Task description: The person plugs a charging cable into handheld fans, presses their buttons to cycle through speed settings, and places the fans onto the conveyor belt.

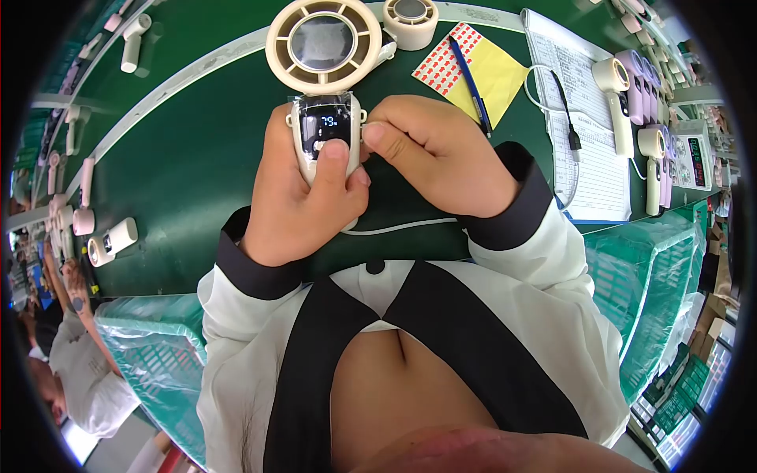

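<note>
A cream handheld fan (pixel 323 47) with a round grille lies in front of me, its body pointing toward me. On the body a dark display (pixel 326 118) is lit with digits that look like 79. My left hand (pixel 303 185) is wrapped round the body, its thumb on the front below the digits. My right hand (pixel 430 150) is closed at the body's right edge, thumb and forefinger pinched by the small side loop; whatever they grip is too small to make out. A white cable (pixel 410 228) runs from under the body to the right.
A blue pen (pixel 471 85) lies on a yellow pad (pixel 497 75) with red-arrow stickers. Beyond are written sheets (pixel 587 126) with a black-plugged cable, more fans (pixel 619 106) and a digital meter (pixel 694 158). Plastic-lined green crates (pixel 154 339) flank me; a co-worker's arm (pixel 83 303) is far left.
</note>
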Tool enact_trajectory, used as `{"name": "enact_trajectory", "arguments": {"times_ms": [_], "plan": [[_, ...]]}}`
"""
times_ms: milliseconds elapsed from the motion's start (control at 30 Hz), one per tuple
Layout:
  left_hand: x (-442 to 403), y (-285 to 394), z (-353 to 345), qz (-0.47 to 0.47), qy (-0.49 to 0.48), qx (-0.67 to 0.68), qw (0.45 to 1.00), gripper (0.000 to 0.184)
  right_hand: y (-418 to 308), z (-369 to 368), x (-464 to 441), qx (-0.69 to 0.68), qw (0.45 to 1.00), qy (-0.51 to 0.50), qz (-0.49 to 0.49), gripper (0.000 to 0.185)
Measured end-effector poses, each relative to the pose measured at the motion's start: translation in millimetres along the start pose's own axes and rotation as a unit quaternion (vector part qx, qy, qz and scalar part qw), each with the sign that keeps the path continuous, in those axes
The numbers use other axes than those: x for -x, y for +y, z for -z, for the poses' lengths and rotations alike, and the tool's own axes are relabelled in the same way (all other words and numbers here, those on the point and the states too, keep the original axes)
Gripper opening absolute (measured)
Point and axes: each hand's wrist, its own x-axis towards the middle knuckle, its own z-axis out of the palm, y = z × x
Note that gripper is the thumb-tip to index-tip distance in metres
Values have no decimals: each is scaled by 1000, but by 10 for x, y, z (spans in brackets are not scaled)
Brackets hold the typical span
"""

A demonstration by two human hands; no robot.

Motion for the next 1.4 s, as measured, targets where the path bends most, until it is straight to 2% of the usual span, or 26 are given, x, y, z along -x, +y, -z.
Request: {"name": "enact_trajectory", "arguments": {"times_ms": [167, 367, 433, 500, 533, 667, 833, 867, 933, 1000, 1067, 1100, 1167, 1233, 1267, 1300, 1333, 1367, 1400], "plan": [[-22, 139, 29, 73, -28, 116, 990, 36, -121, 101, -17, -57, 991, -82, -87, 13], [-252, 56, 193, 53, -25, 225, 973, 38, -90, 86, -15, -107, 984, -76, -120, 13], [-541, 66, 300, 45, 2, 237, 970, 41, -67, 41, -37, -55, 992, -7, -110, 12], [-955, -30, 479, 53, 46, 174, 982, 40, -26, 5, -47, 6, 993, 67, -99, 12], [-1024, -108, 483, 46, 38, 179, 982, 40, 23, -27, -41, 14, 992, 75, -97, 12], [-2099, -496, 483, 24, 76, -3, 997, 32, 298, -266, -31, 237, 957, 167, 27, 12], [-2976, -940, 518, -4, 123, -220, 968, 31, 387, -248, -31, 273, 953, 132, -10, 11], [-3000, -920, 475, -9, 120, -218, 969, 31, 390, -217, -47, 276, 951, 136, -9, 11], [-2923, -931, 508, -114, 219, -349, 904, 31, 387, -191, -61, 257, 951, 170, -12, 11], [-2737, -961, 604, -209, 306, -475, 799, 31, 360, -223, -57, 228, 952, 202, -19, 11], [-2272, -526, 521, -143, 228, -450, 851, 29, 316, -219, -71, 207, 953, 219, -32, 11], [-2062, -362, 459, -146, 227, -451, 851, 29, 292, -192, -83, 191, 952, 235, -45, 10], [-1641, -147, 337, -5, 46, -291, 955, 27, 247, -158, -91, 155, 948, 267, -74, 11], [-1280, -94, 219, -18, -93, -399, 912, 28, 207, -137, -84, 135, 950, 269, -82, 11], [-1105, 23, 104, 87, -148, -328, 929, 28, 187, -128, -75, 116, 952, 267, -89, 10], [-1007, -117, 33, -13, -116, -454, 883, 25, 171, -118, -71, 98, 954, 265, -95, 10], [-941, -264, -3, -112, -79, -567, 813, 23, 163, -110, -64, 80, 956, 262, -101, 11], [-934, -249, 7, -113, -81, -568, 811, 23, 163, -106, -62, 78, 956, 265, -102, 11], [-943, -232, 40, -46, -107, -483, 868, 23, 163, -109, -64, 51, 953, 283, -95, 11]]}}
